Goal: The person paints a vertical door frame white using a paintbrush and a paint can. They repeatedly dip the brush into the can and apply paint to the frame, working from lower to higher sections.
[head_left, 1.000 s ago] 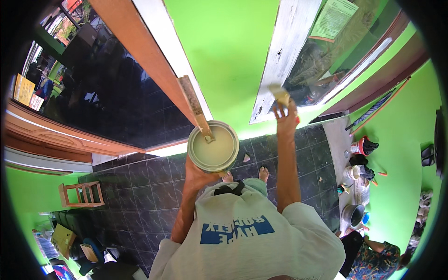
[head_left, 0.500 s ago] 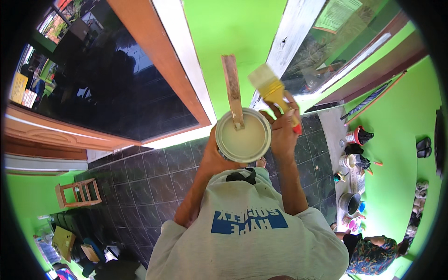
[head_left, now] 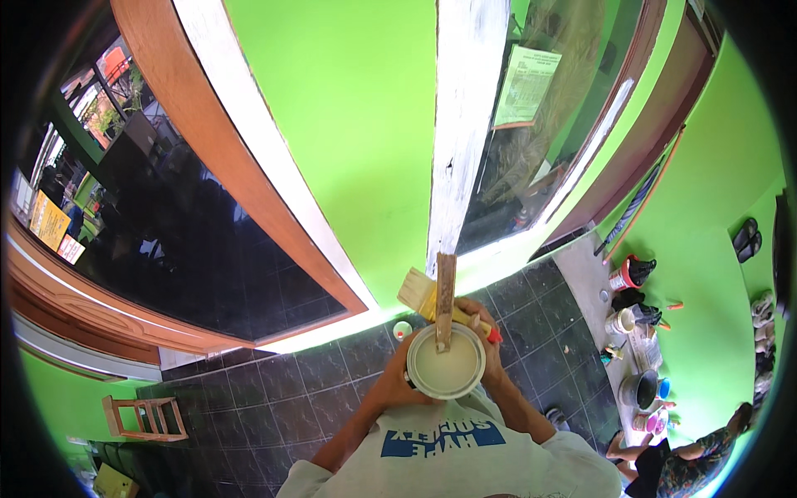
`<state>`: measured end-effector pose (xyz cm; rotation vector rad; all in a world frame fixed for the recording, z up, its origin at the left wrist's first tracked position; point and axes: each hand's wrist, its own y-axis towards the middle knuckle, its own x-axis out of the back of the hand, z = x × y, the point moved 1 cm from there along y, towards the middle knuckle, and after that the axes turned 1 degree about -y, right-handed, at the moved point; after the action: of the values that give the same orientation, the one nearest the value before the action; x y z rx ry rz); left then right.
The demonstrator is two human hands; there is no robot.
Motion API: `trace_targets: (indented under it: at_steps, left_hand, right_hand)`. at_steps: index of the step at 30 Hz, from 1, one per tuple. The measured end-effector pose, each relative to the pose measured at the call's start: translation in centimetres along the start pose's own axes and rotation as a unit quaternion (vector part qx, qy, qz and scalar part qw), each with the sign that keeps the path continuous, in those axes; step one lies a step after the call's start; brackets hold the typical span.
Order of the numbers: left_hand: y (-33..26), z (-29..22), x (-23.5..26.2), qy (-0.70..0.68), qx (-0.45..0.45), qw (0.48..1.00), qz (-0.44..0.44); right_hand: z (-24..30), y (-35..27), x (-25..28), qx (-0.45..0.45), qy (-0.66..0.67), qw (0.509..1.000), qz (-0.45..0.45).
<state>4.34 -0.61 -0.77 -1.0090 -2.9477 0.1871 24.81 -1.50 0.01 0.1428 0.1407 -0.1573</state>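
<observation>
Left hand (head_left: 397, 383) fingers wrap the paint can (head_left: 446, 363), a wooden stick (head_left: 445, 300) standing in it. Right hand (head_left: 484, 328) fingers close on the paintbrush (head_left: 425, 296), seemingly also touching the can's rim.

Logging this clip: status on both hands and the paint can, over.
Left hand grips paint can. Right hand holds paintbrush at the can rim. Wooden stir stick stands in the paint. Nothing in the way.

One view only: a head-worn fisheye camera looking steeply down along the person's chest to the tiled floor (head_left: 274, 398). It faces the green wall (head_left: 349, 124), close ahead. The paint can (head_left: 447, 372) sits near the lens, lower centre. Straight edges bow toward the dark circular rim.
</observation>
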Motion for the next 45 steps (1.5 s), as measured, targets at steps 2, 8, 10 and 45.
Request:
trace_targets:
  at_steps: [2,8,10,45]
  left_hand:
    - [-0.2,-0.1,-0.2,0.038,0.009,0.999,0.028]
    - [1.2,-0.3,-1.8,0.039,-0.071,0.995,0.052]
    - [1.4,-0.3,-2.2,0.057,-0.06,0.995,0.06]
    - [5.3,7.7,-6.2,-0.347,0.115,0.927,0.086]
  right_hand:
    - [1.3,-0.4,0.2,-0.025,0.027,0.999,0.005]
    - [3.0,0.5,1.8,-0.121,0.119,0.984,0.054]
    - [2.7,0.7,2.7,-0.109,0.101,0.986,0.079]
    - [-0.1,3.5,7.6,-0.111,0.158,0.978,0.078]
